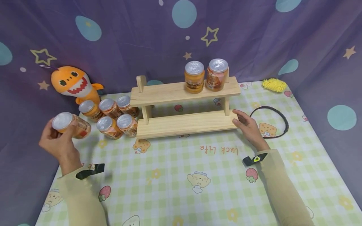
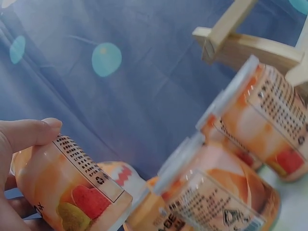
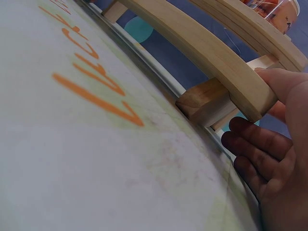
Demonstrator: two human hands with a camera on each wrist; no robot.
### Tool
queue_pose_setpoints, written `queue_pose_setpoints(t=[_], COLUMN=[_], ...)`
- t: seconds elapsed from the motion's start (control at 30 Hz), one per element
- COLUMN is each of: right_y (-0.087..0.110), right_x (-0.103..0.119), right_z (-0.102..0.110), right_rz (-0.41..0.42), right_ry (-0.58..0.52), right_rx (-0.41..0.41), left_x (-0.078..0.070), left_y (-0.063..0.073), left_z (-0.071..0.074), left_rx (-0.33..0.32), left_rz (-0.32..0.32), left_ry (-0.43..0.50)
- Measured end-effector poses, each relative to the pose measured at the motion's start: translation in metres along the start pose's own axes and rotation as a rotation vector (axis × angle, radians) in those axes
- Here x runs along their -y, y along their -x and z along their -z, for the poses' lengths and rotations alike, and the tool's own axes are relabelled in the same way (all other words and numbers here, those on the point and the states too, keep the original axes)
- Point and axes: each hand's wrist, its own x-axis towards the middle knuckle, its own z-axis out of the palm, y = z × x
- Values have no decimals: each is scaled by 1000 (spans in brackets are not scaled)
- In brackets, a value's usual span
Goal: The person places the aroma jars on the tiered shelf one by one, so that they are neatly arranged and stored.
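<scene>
My left hand (image 1: 60, 141) grips a jar (image 1: 81, 128) with a silver lid and an orange fruit label, tilted, at the far left. In the left wrist view, the thumb lies along the label of this jar (image 2: 77, 185). Several similar jars (image 1: 111, 129) stand grouped on the table beside it. A two-tier wooden shelf (image 1: 183, 124) occupies the middle, with two jars (image 1: 194, 78) on the right part of its top board. At the right end of the lower board, my right hand (image 1: 250, 127) holds the edge with thumb and forefinger; its other fingers (image 3: 257, 149) stay off the wood.
An orange shark plush (image 1: 76, 83) leans at the back left behind the jars. Right of the shelf lie a dark braided hoop (image 1: 285, 122) and a yellow yarn bundle (image 1: 274, 85). A checked cloth (image 1: 169, 188) covers the table; a purple curtain (image 1: 141, 40) hangs behind.
</scene>
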Motion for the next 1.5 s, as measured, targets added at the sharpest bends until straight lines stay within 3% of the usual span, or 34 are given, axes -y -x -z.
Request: queue_pose_setpoints(t=[0.27,0.63,1.03,1.5], right_y=[-1,0,0,-1], right_x=[-3,-4,-4,-2], right_z=[0,1,1,0], right_rz=[9,18,18,15], right_ry=[3,-5,4,7], right_rx=[0,-4,-4,-1], left_x=[-8,-25,-28,-32], left_y=[3,22,40,57], left_z=[-10,-33,-57,-91], left_rx=[35,80,213,352], left_rz=[-20,-59,-120,-104], left_ry=[44,98,117,98])
